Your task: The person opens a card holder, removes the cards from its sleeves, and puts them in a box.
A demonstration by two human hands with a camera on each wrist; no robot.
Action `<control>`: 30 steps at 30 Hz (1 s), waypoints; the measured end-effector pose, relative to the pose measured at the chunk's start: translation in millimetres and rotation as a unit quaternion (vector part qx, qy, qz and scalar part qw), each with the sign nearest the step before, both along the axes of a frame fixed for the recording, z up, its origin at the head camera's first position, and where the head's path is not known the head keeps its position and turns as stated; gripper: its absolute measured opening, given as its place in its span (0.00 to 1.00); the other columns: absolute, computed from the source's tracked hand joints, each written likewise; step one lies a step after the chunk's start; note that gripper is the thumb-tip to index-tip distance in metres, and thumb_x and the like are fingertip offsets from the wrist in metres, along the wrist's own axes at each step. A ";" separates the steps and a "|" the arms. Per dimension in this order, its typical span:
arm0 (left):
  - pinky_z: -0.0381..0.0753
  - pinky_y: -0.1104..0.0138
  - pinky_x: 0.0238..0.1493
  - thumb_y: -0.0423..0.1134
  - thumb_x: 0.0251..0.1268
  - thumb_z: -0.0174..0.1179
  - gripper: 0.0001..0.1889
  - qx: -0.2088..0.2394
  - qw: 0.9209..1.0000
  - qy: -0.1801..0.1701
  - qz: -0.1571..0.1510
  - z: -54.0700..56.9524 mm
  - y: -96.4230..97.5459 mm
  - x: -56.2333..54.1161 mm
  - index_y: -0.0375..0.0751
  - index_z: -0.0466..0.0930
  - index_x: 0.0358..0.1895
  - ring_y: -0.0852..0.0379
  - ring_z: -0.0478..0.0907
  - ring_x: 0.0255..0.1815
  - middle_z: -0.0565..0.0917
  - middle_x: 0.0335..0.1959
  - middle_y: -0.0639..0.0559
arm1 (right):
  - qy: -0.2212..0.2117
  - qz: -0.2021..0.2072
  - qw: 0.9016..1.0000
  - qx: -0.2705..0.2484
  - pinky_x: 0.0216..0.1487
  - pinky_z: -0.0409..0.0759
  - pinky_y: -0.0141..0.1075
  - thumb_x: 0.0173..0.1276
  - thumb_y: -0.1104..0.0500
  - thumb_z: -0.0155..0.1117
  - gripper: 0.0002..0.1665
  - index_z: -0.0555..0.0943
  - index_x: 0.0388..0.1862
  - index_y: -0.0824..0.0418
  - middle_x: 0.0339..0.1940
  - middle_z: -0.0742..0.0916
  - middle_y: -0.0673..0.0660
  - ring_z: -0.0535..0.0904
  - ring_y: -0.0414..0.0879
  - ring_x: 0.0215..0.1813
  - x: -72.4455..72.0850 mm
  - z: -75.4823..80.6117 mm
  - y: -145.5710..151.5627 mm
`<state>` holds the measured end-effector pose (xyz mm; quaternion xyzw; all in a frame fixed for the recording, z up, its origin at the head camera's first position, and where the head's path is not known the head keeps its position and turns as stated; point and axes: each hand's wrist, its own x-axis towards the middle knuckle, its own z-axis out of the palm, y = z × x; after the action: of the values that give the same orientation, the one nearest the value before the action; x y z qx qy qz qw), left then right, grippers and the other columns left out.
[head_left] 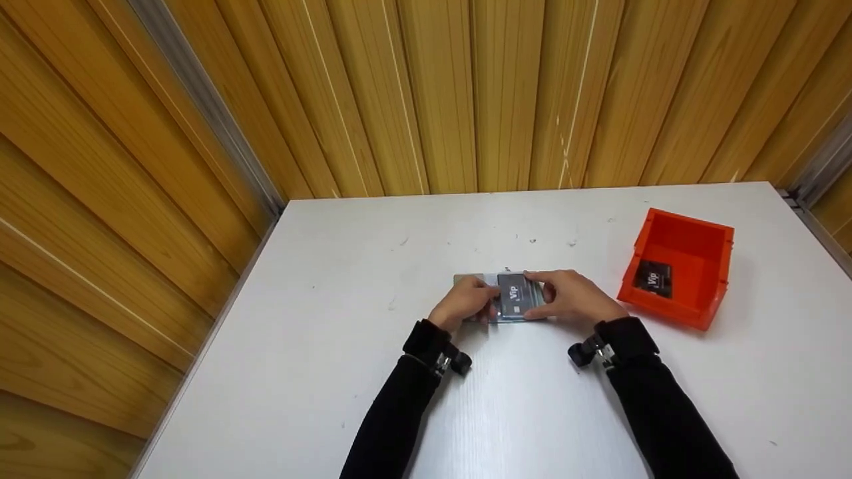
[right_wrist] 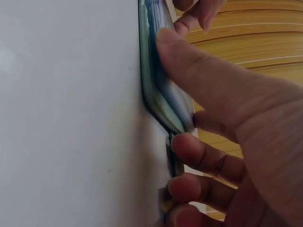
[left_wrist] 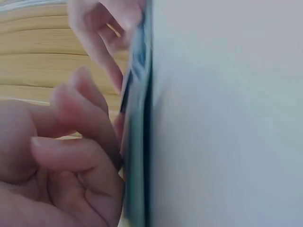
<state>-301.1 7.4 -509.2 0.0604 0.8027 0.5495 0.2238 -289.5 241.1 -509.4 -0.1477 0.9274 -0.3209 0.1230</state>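
Note:
A card holder [head_left: 469, 277] with a stack of clear sleeves lies spread open on the white table. On it lies a dark card marked "Vip" [head_left: 514, 296]. My left hand [head_left: 466, 303] grips the holder's left part with curled fingers, its thumb tip at the card's left edge. From the right, my right hand [head_left: 572, 293] spans the holder, index finger and thumb at the card's right corners. In the right wrist view its thumb [right_wrist: 173, 42] presses the edge of the sleeves [right_wrist: 177, 101]. In the left wrist view curled fingers [left_wrist: 85, 156] rest against the holder's edge [left_wrist: 136, 165].
To the right stands an orange-red bin [head_left: 685, 263], a dark "Vip" card [head_left: 653, 278] inside it. Wood-patterned panels [head_left: 439, 100] rise behind and left of the white table [head_left: 299, 386].

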 end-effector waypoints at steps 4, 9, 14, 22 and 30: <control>0.67 0.74 0.14 0.36 0.79 0.54 0.15 -0.004 1.000 0.001 -0.010 -1.9 2.7 1.2 0.34 0.83 0.32 0.64 0.68 0.08 0.74 0.11 0.55 | -0.002 0.002 1.000 0.004 0.34 0.65 0.36 0.57 0.46 0.83 0.52 0.71 0.78 0.55 0.30 0.76 0.53 0.71 0.47 0.35 0.4 1.6 -0.2; 0.67 0.74 0.15 0.32 0.78 0.54 0.12 0.002 1.000 0.016 -0.014 -1.0 3.0 1.7 0.34 0.80 0.33 0.64 0.68 0.09 0.73 0.12 0.55 | -0.006 0.001 1.000 0.009 0.34 0.64 0.36 0.57 0.45 0.83 0.52 0.70 0.78 0.54 0.30 0.76 0.54 0.71 0.48 0.35 -0.4 4.3 0.2; 0.64 0.74 0.16 0.32 0.77 0.56 0.11 0.004 1.000 0.012 -0.007 -2.4 1.7 0.5 0.38 0.79 0.31 0.65 0.67 0.11 0.70 0.14 0.56 | -0.011 -0.002 1.000 0.017 0.35 0.64 0.38 0.57 0.44 0.82 0.52 0.70 0.79 0.53 0.32 0.75 0.55 0.71 0.48 0.37 0.2 5.3 -0.5; 0.63 0.74 0.16 0.33 0.78 0.54 0.09 0.016 1.000 -0.017 -0.001 -4.3 -0.1 0.5 0.37 0.81 0.37 0.64 0.68 0.12 0.68 0.17 0.56 | 0.002 0.009 1.000 0.018 0.34 0.64 0.35 0.57 0.45 0.83 0.51 0.71 0.78 0.55 0.29 0.74 0.54 0.70 0.47 0.35 -1.3 2.7 0.0; 0.64 0.74 0.15 0.34 0.76 0.58 0.11 0.032 0.999 -0.020 0.003 -5.2 3.5 4.6 0.39 0.78 0.30 0.64 0.67 0.11 0.71 0.16 0.55 | -0.008 0.001 1.000 0.012 0.34 0.65 0.36 0.57 0.45 0.83 0.52 0.71 0.78 0.54 0.31 0.74 0.54 0.71 0.48 0.37 -0.8 0.7 1.1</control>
<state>-296.5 10.9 -514.4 0.0538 0.7799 0.5771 0.2362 -290.3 242.2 -508.7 -0.1440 0.9302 -0.3105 0.1327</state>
